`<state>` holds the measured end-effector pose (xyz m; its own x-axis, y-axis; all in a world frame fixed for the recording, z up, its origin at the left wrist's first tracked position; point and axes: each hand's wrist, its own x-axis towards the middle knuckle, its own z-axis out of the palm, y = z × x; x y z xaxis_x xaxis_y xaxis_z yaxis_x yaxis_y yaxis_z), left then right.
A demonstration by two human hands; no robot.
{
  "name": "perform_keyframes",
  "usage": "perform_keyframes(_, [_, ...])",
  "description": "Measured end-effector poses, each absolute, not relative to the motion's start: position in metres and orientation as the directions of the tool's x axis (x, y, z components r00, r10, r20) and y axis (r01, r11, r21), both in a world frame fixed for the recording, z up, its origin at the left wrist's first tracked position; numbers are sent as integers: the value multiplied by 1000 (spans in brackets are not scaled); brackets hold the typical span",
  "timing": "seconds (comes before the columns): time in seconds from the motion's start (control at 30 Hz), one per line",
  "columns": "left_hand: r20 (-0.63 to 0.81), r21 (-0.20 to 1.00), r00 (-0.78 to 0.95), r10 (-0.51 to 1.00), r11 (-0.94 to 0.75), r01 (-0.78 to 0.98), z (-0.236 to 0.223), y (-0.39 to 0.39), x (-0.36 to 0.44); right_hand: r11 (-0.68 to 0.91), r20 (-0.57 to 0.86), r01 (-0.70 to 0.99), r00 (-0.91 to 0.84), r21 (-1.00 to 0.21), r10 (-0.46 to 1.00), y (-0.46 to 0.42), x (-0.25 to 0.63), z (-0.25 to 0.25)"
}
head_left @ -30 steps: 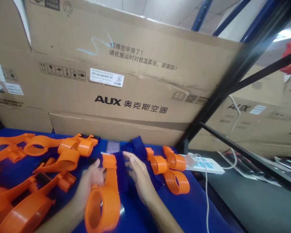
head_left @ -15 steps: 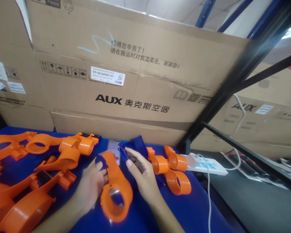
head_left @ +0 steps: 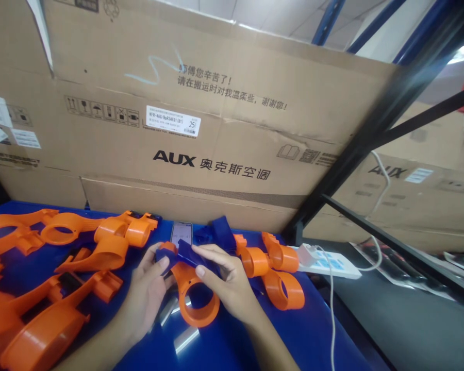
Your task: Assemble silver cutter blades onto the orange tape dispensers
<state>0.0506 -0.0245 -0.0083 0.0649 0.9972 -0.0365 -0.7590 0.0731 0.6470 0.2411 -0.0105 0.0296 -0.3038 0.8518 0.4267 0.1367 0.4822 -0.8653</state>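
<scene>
Two hands are positioned above the blue table [head_left: 224, 340]. The left hand [head_left: 149, 291] grips the orange holder [head_left: 184, 275] at its upper end, ring downward, thumb against a small blue piece [head_left: 165, 255]. The right hand [head_left: 235, 288] pinches a blue part [head_left: 191, 256] between thumb and fingers, just beside; blue-to-blue contact appears possible but unclear. A phone [head_left: 182, 232] lies behind.

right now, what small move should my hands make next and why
Probably ease the blue piece in the right hand toward the upper end of the orange ring part in the left hand: the two are close, and each seems held.
</scene>
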Motion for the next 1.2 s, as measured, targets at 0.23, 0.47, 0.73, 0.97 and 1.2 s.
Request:
perform_keyframes(0.23, [-54, 640, 48, 997, 72, -765, -8, -23, 50, 465, 399, 155, -328, -871, 856, -10, 241, 29])
perform_keyframes(0.47, [-60, 644, 42, 997, 71, -762, -10, -22, 50, 429, 367, 151, -319, -891, 874, -11, 239, 26])
perform_keyframes(0.73, [21, 657, -63, 998, -62, -751, -11, -25, 48, 549, 471, 178, -344, -817, 812, -14, 239, 30])
perform_keyframes(0.97, [26, 642, -14, 1000, -28, -766, -6, -26, 48, 787, 681, 517, -444, -337, 583, -22, 239, 24])
perform_keyframes(1.2, [-4, 692, -97, 995, -67, -719, -1, -26, 46, 823, 701, 563, -556, -78, 447, -24, 240, 20])
